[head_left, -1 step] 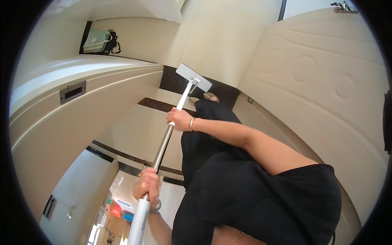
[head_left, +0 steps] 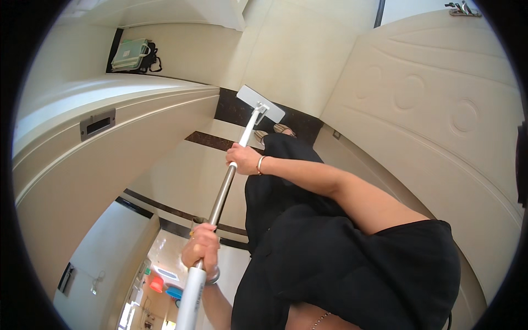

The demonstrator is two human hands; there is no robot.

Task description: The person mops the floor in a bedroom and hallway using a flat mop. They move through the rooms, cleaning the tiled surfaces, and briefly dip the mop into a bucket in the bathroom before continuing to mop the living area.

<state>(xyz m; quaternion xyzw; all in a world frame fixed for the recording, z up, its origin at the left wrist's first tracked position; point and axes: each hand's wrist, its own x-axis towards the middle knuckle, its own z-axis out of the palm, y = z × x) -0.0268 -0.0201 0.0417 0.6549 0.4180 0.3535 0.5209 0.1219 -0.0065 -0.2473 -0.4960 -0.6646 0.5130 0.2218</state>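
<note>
Head view: one mop (head_left: pixel 221 197) slants from the lower edge up to a dark floor strip (head_left: pixel 228 107), its single pole made of white sections around one bare metal length. Its one flat mop head (head_left: pixel 262 104) lies over that strip's far edge, near the left corner, and partly overlaps the pale floor (head_left: pixel 297 44) beyond; whether it presses down or is slightly raised, I cannot tell.

Two hands grip the pole. The right hand (head_left: pixel 243 158) has its fingers closed round it where the lower white section meets the metal; the left hand (head_left: pixel 201 248) is wrapped round it just above the thick white handle. Each wrist carries one bangle, on the right (head_left: pixel 260 165) and on the left (head_left: pixel 213 275).

Two slippers (head_left: pixel 284 130) are at the strip's near edge, beside the mop head. One narrower dark band (head_left: pixel 212 141) crosses the floor nearer the body.

Two cream doors flank this spot: the left door (head_left: pixel 126 151) with one recessed metal pull (head_left: pixel 98 125), the right door (head_left: pixel 396 126) with three round raised motifs. One green bag (head_left: pixel 130 54) rests beyond the left door, and two basins, one red (head_left: pixel 157 284), one blue (head_left: pixel 174 292), show at lower left.
</note>
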